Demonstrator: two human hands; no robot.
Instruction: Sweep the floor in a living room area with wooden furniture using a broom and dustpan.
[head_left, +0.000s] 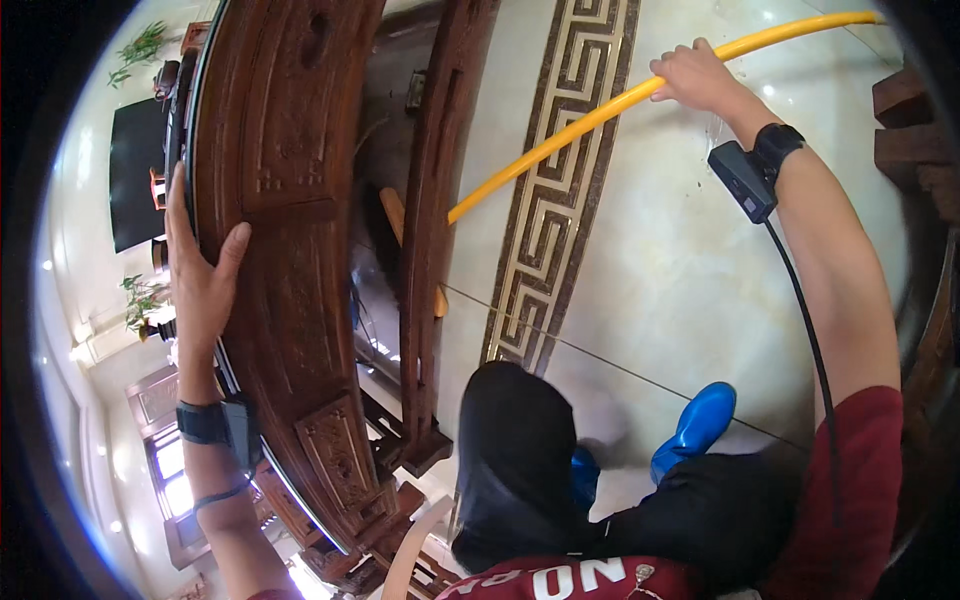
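My right hand (694, 79) is closed around a long yellow pole (581, 129) near its upper right part. The pole slants down to the left, over the patterned floor border, and passes behind the lower rail (431, 187) of a carved dark wooden table (289, 217). Under the table, a short orange-brown piece (391, 214) and a yellow tip (440, 301) show; what they join is hidden. My left hand (202, 262) rests on the table's edge, thumb spread from the fingers, gripping nothing that I can see.
Glossy tiles (645, 285) with a Greek-key border (559, 217) lie beneath me. Blue boots (694, 431) are on my feet. Dark wooden furniture feet (904, 124) stand at the right. A pale curved piece (420, 544) is at the bottom. A black cable (806, 307) runs along my right arm.
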